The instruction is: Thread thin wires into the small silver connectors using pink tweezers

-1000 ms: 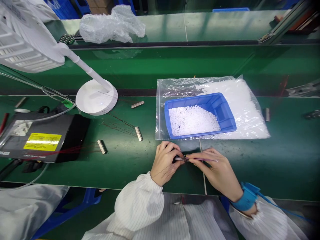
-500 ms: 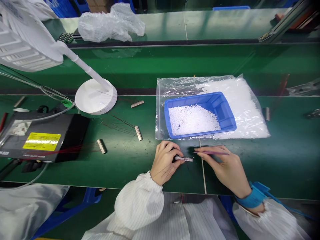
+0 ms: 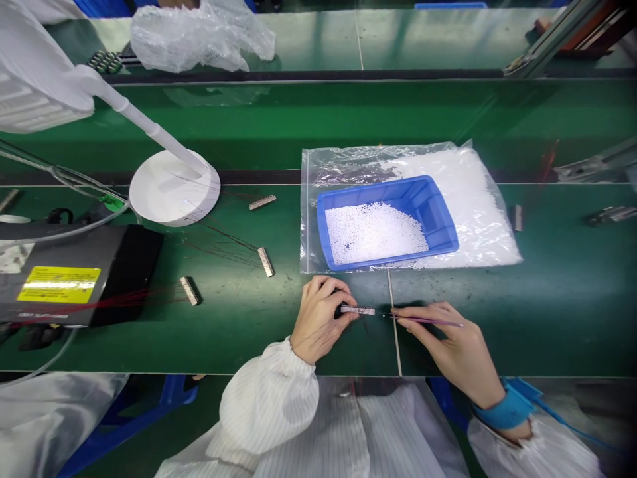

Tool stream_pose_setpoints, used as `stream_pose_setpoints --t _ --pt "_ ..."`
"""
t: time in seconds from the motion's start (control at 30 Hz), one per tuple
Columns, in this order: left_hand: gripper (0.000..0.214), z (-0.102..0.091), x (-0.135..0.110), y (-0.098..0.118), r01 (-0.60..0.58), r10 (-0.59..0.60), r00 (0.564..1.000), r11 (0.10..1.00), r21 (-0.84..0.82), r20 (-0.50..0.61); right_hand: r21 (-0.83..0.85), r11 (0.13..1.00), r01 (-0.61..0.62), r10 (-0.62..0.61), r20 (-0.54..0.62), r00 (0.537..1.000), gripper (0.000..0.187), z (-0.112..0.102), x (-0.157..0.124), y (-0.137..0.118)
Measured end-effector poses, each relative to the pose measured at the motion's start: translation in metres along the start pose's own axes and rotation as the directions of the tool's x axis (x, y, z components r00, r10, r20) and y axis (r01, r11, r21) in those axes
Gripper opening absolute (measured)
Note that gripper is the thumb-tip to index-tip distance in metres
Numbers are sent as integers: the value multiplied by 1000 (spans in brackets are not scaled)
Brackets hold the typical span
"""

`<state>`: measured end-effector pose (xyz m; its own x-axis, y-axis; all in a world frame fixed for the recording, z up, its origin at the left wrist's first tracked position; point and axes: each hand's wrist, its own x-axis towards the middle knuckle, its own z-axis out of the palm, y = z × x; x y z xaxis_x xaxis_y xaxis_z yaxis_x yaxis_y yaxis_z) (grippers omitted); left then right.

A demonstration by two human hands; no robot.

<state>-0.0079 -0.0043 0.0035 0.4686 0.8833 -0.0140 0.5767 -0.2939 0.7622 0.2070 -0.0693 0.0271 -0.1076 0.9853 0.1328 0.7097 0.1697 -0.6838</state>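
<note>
My left hand [image 3: 320,318] is closed round one end of a small pin-lined connector block [image 3: 359,310], holding it just above the green bench. Thin dark wires trail beneath the fingers. My right hand [image 3: 450,335], with a blue strap [image 3: 507,406] at its wrist, pinches slim pinkish tweezers [image 3: 430,321]. Their tips point left, a short gap from the block's free end; a tiny white speck seems to be at the tips. Behind both hands a blue bin [image 3: 388,262] of small white beads [image 3: 373,232] sits on a clear bag [image 3: 490,226] filled with white material.
To the left lie several similar blocks, such as one with thin wires [image 3: 265,261] and another [image 3: 190,291]. A white lamp base [image 3: 174,189] and a black box with a yellow label [image 3: 58,284] stand further left. Bubble wrap [image 3: 199,36] rests on the back ledge.
The whole view has shifted slightly. My right hand has lowered a little relative to the block, and the tweezers now point at its end. The left hand keeps its hold.
</note>
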Motion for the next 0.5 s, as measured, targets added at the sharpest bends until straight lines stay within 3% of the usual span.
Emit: stream_pose_setpoints --t 0.5 --pt "10 -1 1 2 2 -2 1000 1000 -2 1 -27 999 43 -44 -24 999 20 1 -5 3"
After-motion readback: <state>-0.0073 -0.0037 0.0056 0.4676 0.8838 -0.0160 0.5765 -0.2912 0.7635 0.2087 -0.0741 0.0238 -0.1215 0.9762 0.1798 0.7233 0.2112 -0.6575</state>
